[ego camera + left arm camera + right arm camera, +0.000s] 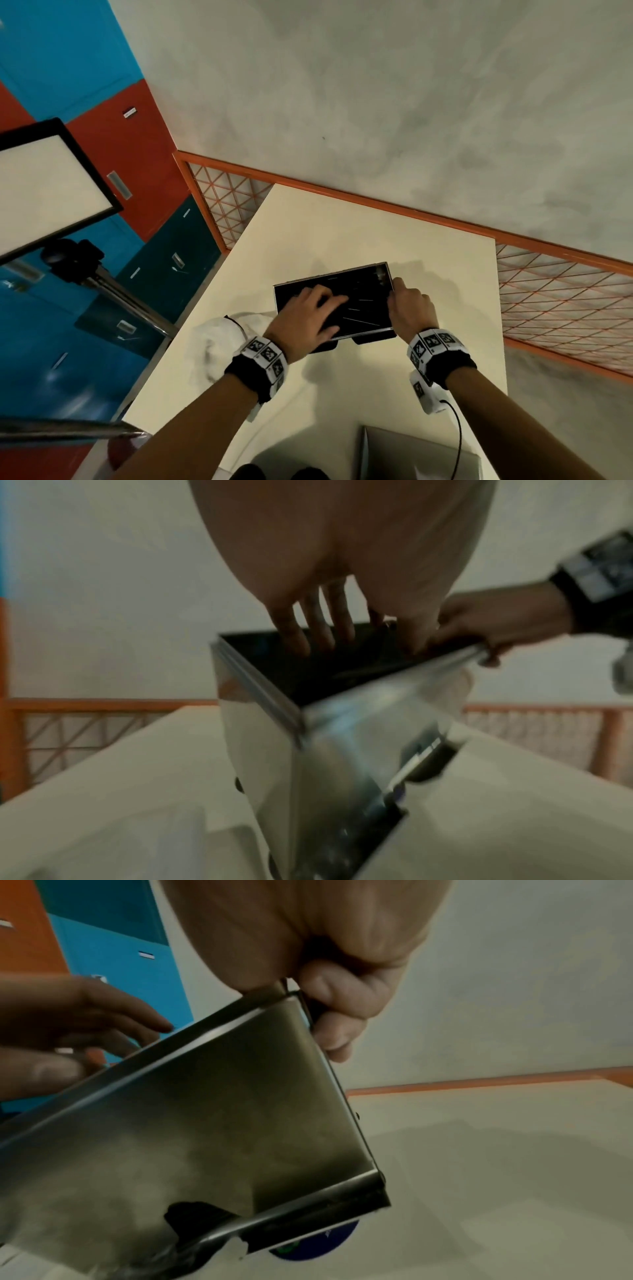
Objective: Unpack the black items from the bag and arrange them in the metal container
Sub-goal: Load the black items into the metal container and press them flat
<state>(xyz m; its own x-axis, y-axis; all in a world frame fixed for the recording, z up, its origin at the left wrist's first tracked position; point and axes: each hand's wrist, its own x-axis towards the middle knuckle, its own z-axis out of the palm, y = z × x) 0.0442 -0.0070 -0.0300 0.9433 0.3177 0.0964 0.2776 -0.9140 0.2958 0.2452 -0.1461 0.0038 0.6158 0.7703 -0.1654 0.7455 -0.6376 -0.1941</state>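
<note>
The metal container stands mid-bench, its inside dark. The left hand reaches into it with fingers spread and straight, covering much of the black items, which show only as thin pale glints. The right hand is clamped on the container's right rim, thumb inside. A white bag lies just left, partly hidden by the left wrist. Something dark under the container's near edge cannot be made out.

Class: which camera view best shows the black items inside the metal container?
The head view: it looks down into the metal container at the black items under the left hand. The left wrist view shows only a dark interior; the right wrist view shows just the outer wall.
</note>
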